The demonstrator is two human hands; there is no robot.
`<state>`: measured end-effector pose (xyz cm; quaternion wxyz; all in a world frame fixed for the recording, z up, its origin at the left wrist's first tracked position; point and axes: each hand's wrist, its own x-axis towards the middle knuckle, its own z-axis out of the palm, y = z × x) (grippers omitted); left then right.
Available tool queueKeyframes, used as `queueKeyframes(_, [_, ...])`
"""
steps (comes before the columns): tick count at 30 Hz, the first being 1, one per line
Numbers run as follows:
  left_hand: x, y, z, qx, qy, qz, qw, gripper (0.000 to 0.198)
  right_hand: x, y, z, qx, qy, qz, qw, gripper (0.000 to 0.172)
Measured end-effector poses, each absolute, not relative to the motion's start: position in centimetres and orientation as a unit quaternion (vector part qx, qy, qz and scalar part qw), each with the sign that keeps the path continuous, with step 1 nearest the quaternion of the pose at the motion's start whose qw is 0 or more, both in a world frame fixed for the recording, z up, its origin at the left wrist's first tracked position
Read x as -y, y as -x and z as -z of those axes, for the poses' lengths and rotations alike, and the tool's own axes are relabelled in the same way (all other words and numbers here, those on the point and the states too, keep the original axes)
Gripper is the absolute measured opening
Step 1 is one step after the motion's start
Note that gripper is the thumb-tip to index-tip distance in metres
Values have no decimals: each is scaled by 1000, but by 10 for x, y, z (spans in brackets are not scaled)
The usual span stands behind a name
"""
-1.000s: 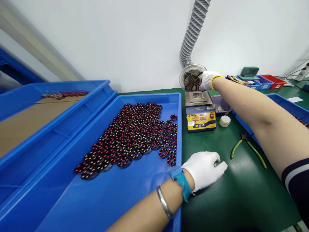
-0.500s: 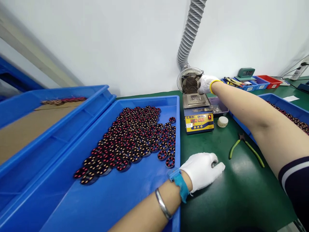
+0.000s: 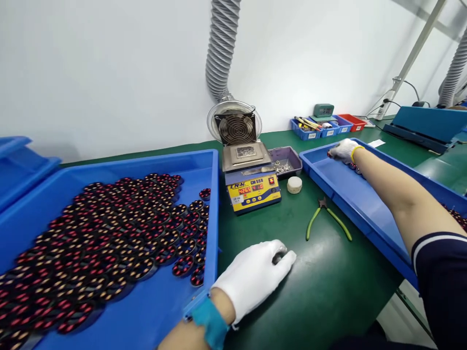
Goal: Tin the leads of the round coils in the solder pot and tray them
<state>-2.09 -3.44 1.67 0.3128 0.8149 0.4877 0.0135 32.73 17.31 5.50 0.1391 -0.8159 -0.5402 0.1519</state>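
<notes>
My right hand (image 3: 342, 149), in a white knit glove with a yellow cuff, is over the far end of the right-hand blue tray (image 3: 350, 206). Its fingers are closed on a small round stator (image 3: 329, 154), of which only a red edge shows. Beside it a few similar dark stators (image 3: 352, 166) lie in the tray, partly behind the hand and forearm. My left hand (image 3: 255, 272), gloved in white, rests on the green tabletop next to the left blue tray (image 3: 215, 194). Its fingers curl loosely, with a gap between thumb and forefinger; the other fingertips are hidden.
Many black stators with red and copper-coloured coils (image 3: 120, 233) fill the left tray. Between the trays stand a yellow-fronted solder pot (image 3: 253, 192) under a ducted fan, a grey bin (image 3: 288, 160), a white round block (image 3: 294, 184) and green-handled cutters (image 3: 323, 214).
My right hand has moved from beside the solder pot's fan to the right tray. My left hand stays on the tabletop. The view has turned right.
</notes>
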Motion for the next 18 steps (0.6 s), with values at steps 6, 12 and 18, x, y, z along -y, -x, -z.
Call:
queueKeyframes(6, [34, 20, -19, -503, -802, 4, 321, 39, -168, -363, 5, 522, 837, -117, 114, 31])
queueKeyframes(12, [35, 20, -21, -520, -798, -25, 303, 41, -140, -353, 39, 557, 814, -21, 163, 46])
queueKeyframes(18, [25, 57, -48, -613, -750, -138, 210, 50, -139, -343, 52, 643, 758, -21, 109, 42])
